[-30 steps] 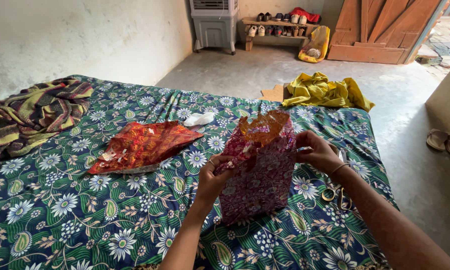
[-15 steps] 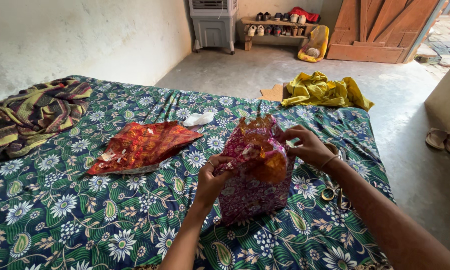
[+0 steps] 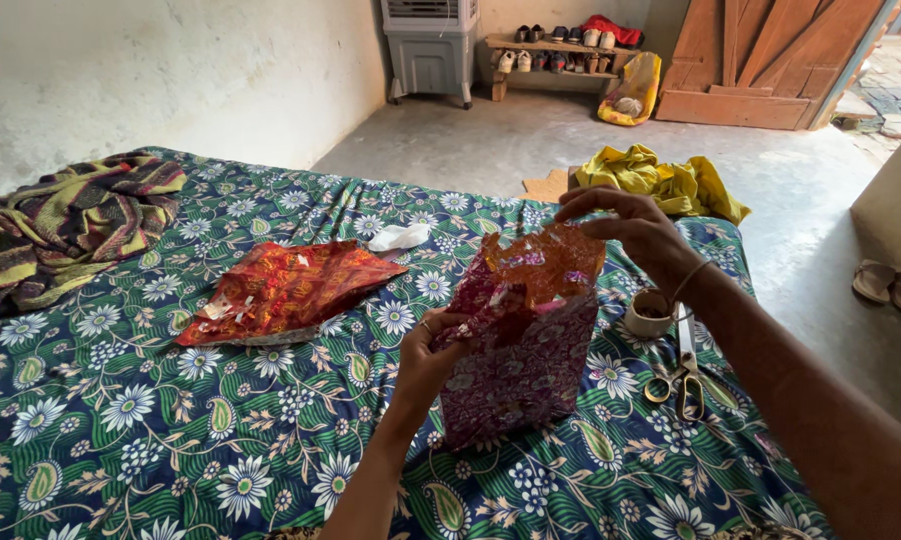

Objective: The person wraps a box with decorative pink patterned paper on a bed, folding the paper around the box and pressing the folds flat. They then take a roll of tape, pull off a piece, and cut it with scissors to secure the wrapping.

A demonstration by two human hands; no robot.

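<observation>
Wrapped parcel (image 3: 518, 350) on the bedsheet (image 3: 120, 430) — foil sheet (image 3: 285, 290) left, scissors (image 3: 682, 375) right, perhaps tape roll (image 3: 650, 312) behind them

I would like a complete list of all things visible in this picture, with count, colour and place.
gift-wrapped box: 1, magenta-orange, upright on bed
wrapping paper sheet: 1, red-orange, flat on bed
bedsheet: 1, green-blue floral, covering bed
blanket: 1, striped, bed's left edge
scissors: 1, yellow-handled, right of box
tape roll: 1, beside scissors
white scrap: 1, bed centre
yellow cloth: 1, bed's far end
air cooler: 1, grey, wall
shoe rack: 1, wooden
sandals: 2, floor right
left hand: gripping box side
right hand: pinching paper top
</observation>
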